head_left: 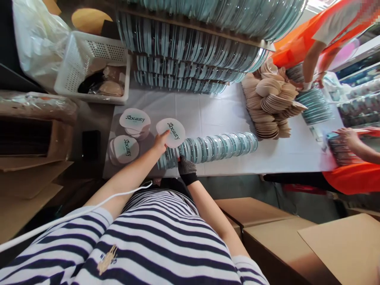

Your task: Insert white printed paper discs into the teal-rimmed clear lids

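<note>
Head view. The left hand [162, 141], bare, grasps a flat, white, rounded card with dark "beauty" lettering [175, 130], the thumb lying on its printed face. The card is held above the left end of a long row of clear, round, plastic-looking pieces with pale rims [221, 147], set on edge one against another along the near side of a table covered in pale cloth [192, 109]. The right hand [187, 166], in a dark speckled glove with a black cuff, is at the near side of this row, toward its left end; its fingertips are partly hidden, and whether they grip a piece or merely rest against it cannot be told.

Left of the hands lie two groups of similar printed cards, the farther [135, 118] overlapping in a loose pile, the nearer [126, 149] just beside it. Beyond the table's far left corner stands a white perforated plastic basket [71, 65] containing dark and beige items. Tiers of upright, clear, round pieces [184, 41] rise at the far side. To the right sits a heap of beige, rounded pads [268, 101]. At the far right, a co-worker's hand [349, 136] lies over stacked pieces. Open brown cardboard boxes [267, 237] stand below the near edge.
</note>
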`<state>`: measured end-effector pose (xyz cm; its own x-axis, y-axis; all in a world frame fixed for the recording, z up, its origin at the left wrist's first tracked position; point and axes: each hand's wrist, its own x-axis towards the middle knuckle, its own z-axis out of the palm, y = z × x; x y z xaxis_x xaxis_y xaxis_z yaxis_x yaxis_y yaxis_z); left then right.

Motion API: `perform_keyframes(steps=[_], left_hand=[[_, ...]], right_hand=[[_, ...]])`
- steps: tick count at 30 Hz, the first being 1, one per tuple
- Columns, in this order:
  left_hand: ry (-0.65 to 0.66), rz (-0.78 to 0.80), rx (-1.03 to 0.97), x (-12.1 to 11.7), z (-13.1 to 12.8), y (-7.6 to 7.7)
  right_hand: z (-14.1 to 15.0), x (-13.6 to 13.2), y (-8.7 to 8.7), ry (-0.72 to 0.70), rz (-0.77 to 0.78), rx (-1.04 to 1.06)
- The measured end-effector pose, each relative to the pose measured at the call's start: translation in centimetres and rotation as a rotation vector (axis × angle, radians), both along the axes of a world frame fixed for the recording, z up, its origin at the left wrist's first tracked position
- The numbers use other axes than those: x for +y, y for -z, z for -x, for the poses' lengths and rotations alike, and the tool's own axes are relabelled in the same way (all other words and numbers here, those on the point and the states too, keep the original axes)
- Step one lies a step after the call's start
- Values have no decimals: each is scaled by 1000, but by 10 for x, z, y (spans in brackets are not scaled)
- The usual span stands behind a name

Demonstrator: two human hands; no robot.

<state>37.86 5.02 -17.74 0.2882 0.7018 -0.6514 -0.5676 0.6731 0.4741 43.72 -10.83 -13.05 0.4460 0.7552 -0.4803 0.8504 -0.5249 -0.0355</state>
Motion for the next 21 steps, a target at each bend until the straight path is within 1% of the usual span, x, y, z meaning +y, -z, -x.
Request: perform_keyframes(steps=[2, 7, 10, 12, 13, 16, 18, 19, 21], left_hand=[[6, 14, 3, 2, 1, -1], [-14, 52, -8, 8, 2, 0], [-15, 105, -16, 9, 4, 1], [-4, 118, -14, 7, 7, 1], [6, 117, -12, 5, 8, 1], [2, 72, 9, -2, 8, 0], [-17, 32, 39, -6, 6, -1], [-24, 19, 56, -7, 5, -2], [-33, 0, 81, -10, 2, -3]], right_hand=[[-1, 3, 1, 18, 0, 13], [0, -2, 8, 52, -26, 38], [1, -5, 16, 60, 50, 57], [1, -8, 21, 79, 97, 120], [-1, -9, 23, 128, 92, 218], [-9, -11, 25, 362, 9, 690], [-18, -9, 24, 458, -9, 927], [-23, -6, 24, 471, 12, 972], [-35, 2, 20, 481, 53, 961]])
